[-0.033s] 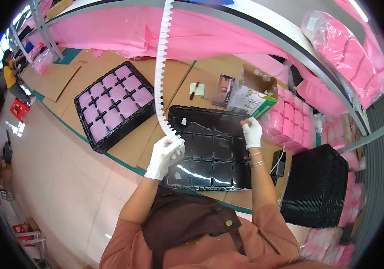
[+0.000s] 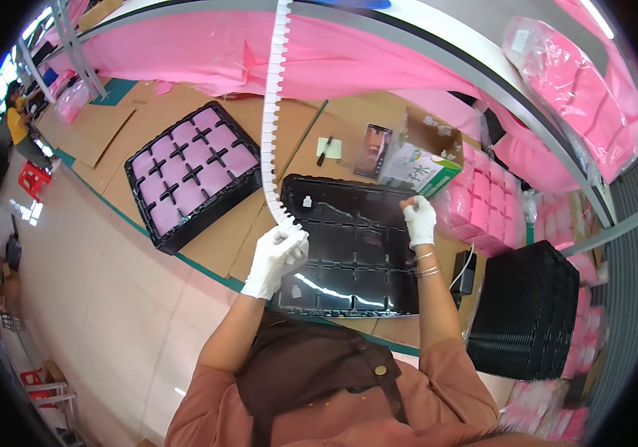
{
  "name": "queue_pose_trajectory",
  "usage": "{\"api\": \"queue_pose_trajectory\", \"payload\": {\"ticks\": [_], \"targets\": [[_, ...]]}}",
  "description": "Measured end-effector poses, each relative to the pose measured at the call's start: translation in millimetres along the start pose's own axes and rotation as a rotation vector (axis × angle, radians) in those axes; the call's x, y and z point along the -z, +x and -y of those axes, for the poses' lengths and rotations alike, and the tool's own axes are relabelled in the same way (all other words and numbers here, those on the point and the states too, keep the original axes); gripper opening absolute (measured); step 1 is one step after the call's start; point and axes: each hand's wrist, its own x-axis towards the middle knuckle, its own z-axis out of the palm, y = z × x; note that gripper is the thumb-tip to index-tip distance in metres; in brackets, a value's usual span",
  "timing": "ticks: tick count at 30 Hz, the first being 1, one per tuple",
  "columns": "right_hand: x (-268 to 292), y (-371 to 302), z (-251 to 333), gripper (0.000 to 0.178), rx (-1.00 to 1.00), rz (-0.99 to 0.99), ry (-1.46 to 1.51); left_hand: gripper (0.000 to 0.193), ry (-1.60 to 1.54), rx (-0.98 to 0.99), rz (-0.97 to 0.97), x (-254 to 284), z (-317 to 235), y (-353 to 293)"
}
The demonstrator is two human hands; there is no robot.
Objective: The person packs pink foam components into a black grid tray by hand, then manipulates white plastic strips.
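A long white strip [image 2: 268, 138] with notched tabs along one edge hangs down from the upper edge of the picture. My left hand [image 2: 277, 255], in a white glove, is closed on its lower end. Under both hands lies a black plastic tray [image 2: 352, 258] with shallow compartments and a glossy surface. One small white tag-like piece [image 2: 307, 202] is in its far left compartment, and another pale piece [image 2: 296, 292] shows near its front left. Over the tray's right edge, my right hand [image 2: 419, 220], gloved with bare fingertips, is pinched together; what it holds, if anything, cannot be made out.
A black tray with pink pads [image 2: 192, 160] stands left on the cardboard-covered table. Beyond my tray are a marker pen [image 2: 325, 150], a phone [image 2: 373, 151] and an open carton [image 2: 423, 160]. Right are pink wrapped packs [image 2: 483, 197] and stacked black trays [image 2: 527, 309]. A person [image 2: 18, 127] stands far left.
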Motion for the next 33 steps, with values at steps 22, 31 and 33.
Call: {"api": "queue_pose_trajectory", "payload": {"ticks": [22, 31, 33], "targets": [[-13.2, -131.9, 135.1, 0.023, 0.454, 0.122, 0.481, 0.013, -0.173, 0.053, 0.063, 2.9, 9.1, 8.8], [25.2, -1.0, -15.8, 0.020, -0.041, -0.061, -0.053, 0.016, -0.220, 0.001, -0.115, 29.7, 2.3, 10.1], [12.0, 19.7, -26.0, 0.016, -0.089, 0.063, -0.151, 0.014, -0.219, 0.005, -0.106, 26.7, 3.5, 9.7]]}}
